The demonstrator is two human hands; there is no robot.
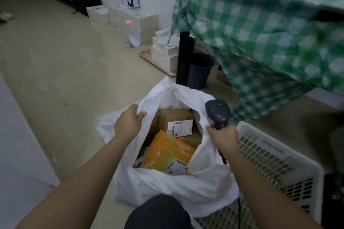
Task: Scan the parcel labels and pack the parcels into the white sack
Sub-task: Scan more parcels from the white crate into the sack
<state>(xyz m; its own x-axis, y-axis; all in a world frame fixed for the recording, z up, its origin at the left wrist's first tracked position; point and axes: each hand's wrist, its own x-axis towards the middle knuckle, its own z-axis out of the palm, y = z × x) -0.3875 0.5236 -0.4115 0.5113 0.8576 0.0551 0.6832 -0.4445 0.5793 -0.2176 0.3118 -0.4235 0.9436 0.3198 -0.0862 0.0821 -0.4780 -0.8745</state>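
Observation:
The white sack [167,184] stands open on the floor in front of me. Inside it lie a brown cardboard parcel [173,116] with a white barcode label and, nearer me, an orange parcel [167,149] with its own label. My left hand [128,122] grips the sack's left rim. My right hand [222,135] holds a dark grey barcode scanner [217,112] by its handle and pinches the sack's right rim with the same fingers. The scanner's head points away from me.
A white perforated plastic crate [279,161] stands right of the sack. A table with a green checked cloth [260,29] fills the upper right, with a dark bin [200,70] beside its black leg. White boxes [130,20] line the far wall; a red laser dot shows there.

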